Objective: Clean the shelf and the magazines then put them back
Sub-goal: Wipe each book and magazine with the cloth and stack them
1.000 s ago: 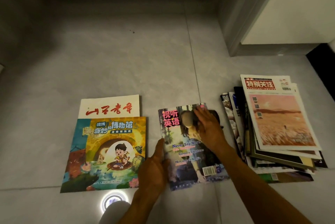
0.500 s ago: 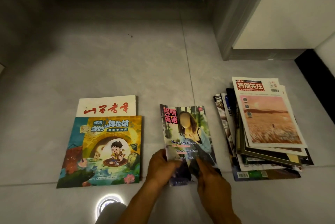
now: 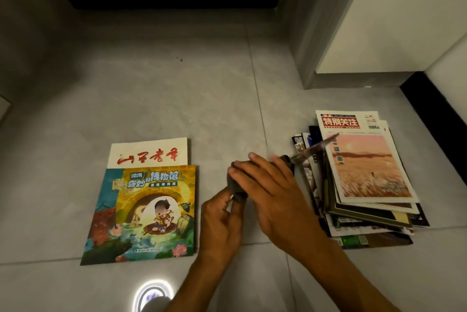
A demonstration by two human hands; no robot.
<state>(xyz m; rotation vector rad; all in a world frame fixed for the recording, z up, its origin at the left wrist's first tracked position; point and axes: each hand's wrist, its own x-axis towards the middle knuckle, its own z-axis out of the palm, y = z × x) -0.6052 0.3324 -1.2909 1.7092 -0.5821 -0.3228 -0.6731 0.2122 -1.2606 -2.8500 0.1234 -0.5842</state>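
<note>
Pile of magazines (image 3: pixel 364 180) on the grey floor (image 3: pixel 177 97), topmost cover pink with a red title. Just left of the pile, one magazine (image 3: pixel 309 151) lifted and tilted, blurred, seen nearly edge-on, upper corner reaching over the pile's top cover. Right hand (image 3: pixel 273 198) left of the pile, in front of this magazine, fingers (image 3: pixel 242 167) stretched flat over a dark cloth (image 3: pixel 238 189); not possible to tell if gripping the magazine or the cloth. Left hand (image 3: pixel 222 220) farther left of the pile, fingers curled, pinching the lower end of the cloth. Well left of the pile, flat on the floor, a cartoon book (image 3: pixel 144 213) partly covering a white booklet (image 3: pixel 149 152) with red letters.
</note>
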